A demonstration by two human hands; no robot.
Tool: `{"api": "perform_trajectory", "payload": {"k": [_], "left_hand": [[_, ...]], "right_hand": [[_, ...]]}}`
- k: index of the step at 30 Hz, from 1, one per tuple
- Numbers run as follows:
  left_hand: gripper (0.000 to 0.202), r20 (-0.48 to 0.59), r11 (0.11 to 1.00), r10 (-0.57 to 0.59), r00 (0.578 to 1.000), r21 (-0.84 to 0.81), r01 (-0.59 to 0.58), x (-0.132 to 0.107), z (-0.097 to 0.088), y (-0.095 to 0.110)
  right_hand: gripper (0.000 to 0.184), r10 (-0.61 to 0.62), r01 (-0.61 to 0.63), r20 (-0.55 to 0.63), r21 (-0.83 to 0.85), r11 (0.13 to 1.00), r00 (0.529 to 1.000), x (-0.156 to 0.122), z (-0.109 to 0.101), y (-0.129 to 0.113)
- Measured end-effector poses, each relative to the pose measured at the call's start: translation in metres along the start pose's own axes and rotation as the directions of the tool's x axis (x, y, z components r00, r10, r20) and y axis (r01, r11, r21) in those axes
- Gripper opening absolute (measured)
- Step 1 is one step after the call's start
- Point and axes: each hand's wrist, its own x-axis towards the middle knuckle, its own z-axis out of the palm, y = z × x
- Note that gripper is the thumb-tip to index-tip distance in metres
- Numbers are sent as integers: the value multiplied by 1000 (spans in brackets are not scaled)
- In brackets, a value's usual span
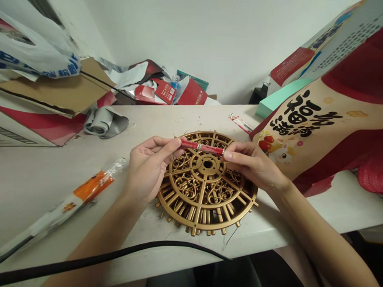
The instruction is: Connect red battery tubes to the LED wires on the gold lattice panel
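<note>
Between my two hands I hold a slim red pen with a silvery band near its middle. My left hand pinches its left end between thumb and fingers. At the other end, my right hand grips the tip with thumb and forefinger. The pen lies nearly level, above a round gold openwork wheel with scrollwork and short pegs around its rim. Several such wheels seem stacked on the white table. My hands cover parts of the wheel's left and right sides.
To the left lie a wrapped orange-and-white item, a grey roll and a cardboard box. Red packaging is heaped at the back. A red-and-cream bag stands right, near packaged pens. A black cable crosses the foreground.
</note>
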Motion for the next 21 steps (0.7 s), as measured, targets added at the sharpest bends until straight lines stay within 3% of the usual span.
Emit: {"api": "perform_trajectory", "payload": {"k": [7,14,18,21], "left_hand": [[15,-10,998,58,998,11,-58,-5,4,1],[14,-18,974,168,986,159,-163,-14,7,3],[16,64,976,106,992,185,-116,-13,5,5],[16,134,979,36,990,195,-62,-13,5,7]], "right_hand": [[35,-48,53,38,-132,990,998,-2,2,-3],[25,-51,43,-18,-293,955,999,-4,13,-7],[21,-235,166,-108,-439,883,966,-4,15,-6],[18,-341,231,-181,-448,864,922,-4,15,-6]]}}
